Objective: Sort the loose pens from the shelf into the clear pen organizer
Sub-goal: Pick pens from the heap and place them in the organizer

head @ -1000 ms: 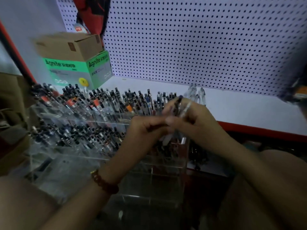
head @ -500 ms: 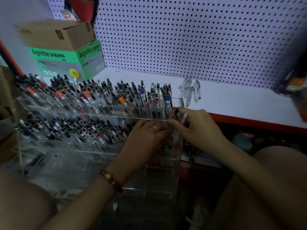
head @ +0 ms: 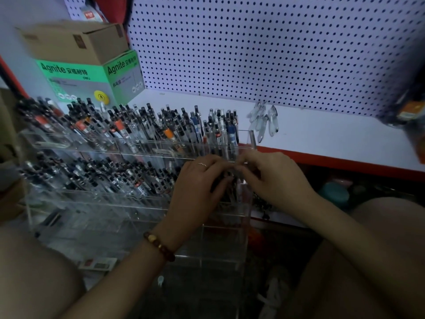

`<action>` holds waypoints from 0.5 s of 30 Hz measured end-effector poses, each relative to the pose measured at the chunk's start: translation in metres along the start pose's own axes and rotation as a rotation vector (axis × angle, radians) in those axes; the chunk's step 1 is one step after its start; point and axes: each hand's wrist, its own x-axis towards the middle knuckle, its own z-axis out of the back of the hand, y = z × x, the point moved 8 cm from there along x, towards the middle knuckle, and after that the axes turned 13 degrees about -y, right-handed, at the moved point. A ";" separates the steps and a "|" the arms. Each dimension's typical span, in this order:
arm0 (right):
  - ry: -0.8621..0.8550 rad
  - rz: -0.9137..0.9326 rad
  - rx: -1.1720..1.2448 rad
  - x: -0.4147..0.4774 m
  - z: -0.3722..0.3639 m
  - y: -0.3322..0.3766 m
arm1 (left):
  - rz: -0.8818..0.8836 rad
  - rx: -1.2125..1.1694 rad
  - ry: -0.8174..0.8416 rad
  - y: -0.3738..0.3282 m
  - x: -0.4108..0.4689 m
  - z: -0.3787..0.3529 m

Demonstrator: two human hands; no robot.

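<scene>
The clear pen organizer (head: 138, 150) stands in tiers in front of me, its upper rows packed with upright pens. My left hand (head: 197, 180) and my right hand (head: 273, 178) meet at the right end of its second tier. Their fingertips curl around a small bunch of dark pens (head: 226, 184), which the fingers mostly hide. Several loose clear pens (head: 264, 120) lie on the white shelf (head: 322, 134) just behind the organizer's right end.
A green and brown cardboard box (head: 92, 72) sits at the shelf's back left against the pegboard wall (head: 253, 42). The shelf's red front edge (head: 333, 161) runs to the right. My knees frame the organizer below.
Both hands have dropped from above the top row down to the second tier's right end, taking the bunch of pens with them. The camera has tilted and moved closer.
</scene>
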 end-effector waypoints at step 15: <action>-0.234 -0.429 0.216 0.020 0.039 -0.057 | -0.304 0.220 -0.049 -0.026 -0.008 -0.017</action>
